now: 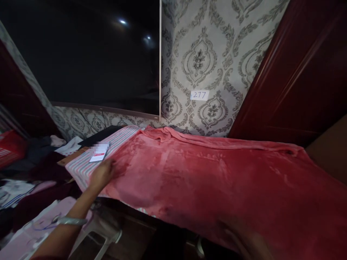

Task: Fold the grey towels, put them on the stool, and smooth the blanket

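Observation:
A red fleece blanket (217,177) lies spread over a table, on top of a striped cloth (84,168). My left hand (102,174) rests at the blanket's left edge, fingers curled down onto the fabric where it meets the striped cloth. A silver bangle (71,221) sits on that forearm. A blurred brownish shape at the bottom right (252,245) may be my right arm; no fingers show. A small white and red card or phone (99,153) lies on the striped cloth just beyond my left hand.
A large dark television (86,54) hangs on the patterned wallpaper, with a "277" label (199,95) beside it. A dark red wooden door (298,72) stands at right. Piled clothes (40,169) and a red basket (11,146) lie at left; a plastic stool (105,234) stands below the table.

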Action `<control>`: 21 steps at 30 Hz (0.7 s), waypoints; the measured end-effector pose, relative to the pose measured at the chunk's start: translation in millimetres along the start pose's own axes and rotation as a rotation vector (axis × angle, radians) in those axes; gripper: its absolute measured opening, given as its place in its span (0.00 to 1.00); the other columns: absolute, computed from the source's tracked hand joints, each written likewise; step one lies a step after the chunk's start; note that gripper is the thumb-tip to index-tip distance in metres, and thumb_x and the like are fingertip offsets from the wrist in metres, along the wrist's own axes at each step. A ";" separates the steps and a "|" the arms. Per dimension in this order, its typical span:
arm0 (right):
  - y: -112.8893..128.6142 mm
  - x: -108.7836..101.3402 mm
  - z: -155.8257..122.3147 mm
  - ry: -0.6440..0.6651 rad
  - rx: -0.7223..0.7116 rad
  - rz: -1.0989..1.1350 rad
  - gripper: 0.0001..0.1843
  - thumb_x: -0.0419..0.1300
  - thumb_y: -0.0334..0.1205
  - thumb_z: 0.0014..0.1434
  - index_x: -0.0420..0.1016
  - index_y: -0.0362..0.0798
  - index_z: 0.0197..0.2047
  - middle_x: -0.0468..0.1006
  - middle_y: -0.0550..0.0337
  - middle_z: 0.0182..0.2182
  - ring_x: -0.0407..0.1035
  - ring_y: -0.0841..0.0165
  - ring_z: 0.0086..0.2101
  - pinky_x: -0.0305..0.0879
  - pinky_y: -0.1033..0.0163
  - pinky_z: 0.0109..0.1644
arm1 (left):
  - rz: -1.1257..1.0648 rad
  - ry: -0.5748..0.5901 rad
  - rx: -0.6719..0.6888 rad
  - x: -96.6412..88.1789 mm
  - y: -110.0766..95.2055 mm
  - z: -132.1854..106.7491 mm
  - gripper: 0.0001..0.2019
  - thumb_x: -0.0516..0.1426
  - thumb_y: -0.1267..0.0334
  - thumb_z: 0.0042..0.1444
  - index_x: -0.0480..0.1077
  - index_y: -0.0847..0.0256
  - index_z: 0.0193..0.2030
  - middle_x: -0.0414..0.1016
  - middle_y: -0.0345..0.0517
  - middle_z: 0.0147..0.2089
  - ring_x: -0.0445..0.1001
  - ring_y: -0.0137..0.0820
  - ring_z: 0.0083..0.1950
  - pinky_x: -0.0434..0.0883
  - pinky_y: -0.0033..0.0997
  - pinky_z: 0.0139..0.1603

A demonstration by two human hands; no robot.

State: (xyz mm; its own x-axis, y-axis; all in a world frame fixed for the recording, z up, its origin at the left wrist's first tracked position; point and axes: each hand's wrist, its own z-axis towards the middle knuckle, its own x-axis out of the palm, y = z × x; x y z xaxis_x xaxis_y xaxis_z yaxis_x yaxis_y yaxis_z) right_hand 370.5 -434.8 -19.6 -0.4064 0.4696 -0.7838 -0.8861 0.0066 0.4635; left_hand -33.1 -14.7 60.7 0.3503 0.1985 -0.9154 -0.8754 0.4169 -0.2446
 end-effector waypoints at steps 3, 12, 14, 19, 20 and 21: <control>-6.7 1.8 48.4 0.012 -0.011 0.031 0.19 0.52 0.46 0.69 0.83 0.58 0.51 0.84 0.58 0.46 0.79 0.58 0.47 0.77 0.53 0.54 | -0.132 0.152 0.141 26.6 -63.5 41.0 0.24 0.50 0.61 0.61 0.69 0.62 0.62 0.80 0.56 0.51 0.78 0.45 0.54 0.71 0.39 0.55; -59.7 16.8 163.4 0.077 -0.011 0.082 0.24 0.48 0.46 0.67 0.83 0.48 0.50 0.83 0.48 0.47 0.79 0.56 0.47 0.76 0.49 0.53 | -0.148 0.244 0.250 103.8 -177.2 154.6 0.33 0.54 0.69 0.59 0.59 0.63 0.72 0.78 0.62 0.57 0.77 0.47 0.57 0.70 0.41 0.56; -84.1 21.0 187.9 0.071 0.008 0.024 0.23 0.48 0.45 0.66 0.83 0.48 0.50 0.83 0.48 0.47 0.79 0.55 0.47 0.75 0.46 0.54 | -0.185 0.217 0.230 118.8 -182.7 177.4 0.30 0.54 0.70 0.58 0.63 0.63 0.69 0.79 0.62 0.55 0.77 0.47 0.56 0.70 0.42 0.55; -143.2 32.1 263.3 0.048 0.076 -0.143 0.23 0.49 0.42 0.65 0.81 0.48 0.53 0.82 0.48 0.50 0.76 0.54 0.51 0.71 0.45 0.58 | -0.346 0.114 0.170 144.2 -179.6 238.9 0.15 0.53 0.67 0.60 0.74 0.62 0.52 0.81 0.54 0.44 0.78 0.43 0.49 0.72 0.39 0.52; -153.9 35.4 279.4 0.054 0.090 -0.173 0.22 0.49 0.40 0.65 0.81 0.48 0.54 0.82 0.48 0.50 0.75 0.54 0.51 0.70 0.45 0.58 | -0.386 0.083 0.151 146.6 -176.8 252.3 0.14 0.53 0.66 0.61 0.73 0.63 0.51 0.80 0.52 0.43 0.78 0.42 0.47 0.73 0.39 0.51; -164.1 39.0 295.3 0.062 0.101 -0.203 0.22 0.50 0.38 0.64 0.80 0.47 0.54 0.82 0.47 0.50 0.75 0.54 0.52 0.69 0.45 0.59 | -0.431 0.047 0.131 148.3 -173.4 265.7 0.14 0.54 0.64 0.61 0.72 0.63 0.52 0.80 0.51 0.43 0.78 0.41 0.47 0.73 0.39 0.50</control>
State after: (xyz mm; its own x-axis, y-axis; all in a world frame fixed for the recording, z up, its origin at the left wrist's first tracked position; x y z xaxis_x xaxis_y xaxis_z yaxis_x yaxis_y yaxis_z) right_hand 565.9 -156.9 -4.1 -0.2378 0.3941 -0.8878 -0.9255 0.1854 0.3302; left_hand 259.1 178.2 52.3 0.6553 -0.0570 -0.7532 -0.6023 0.5622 -0.5666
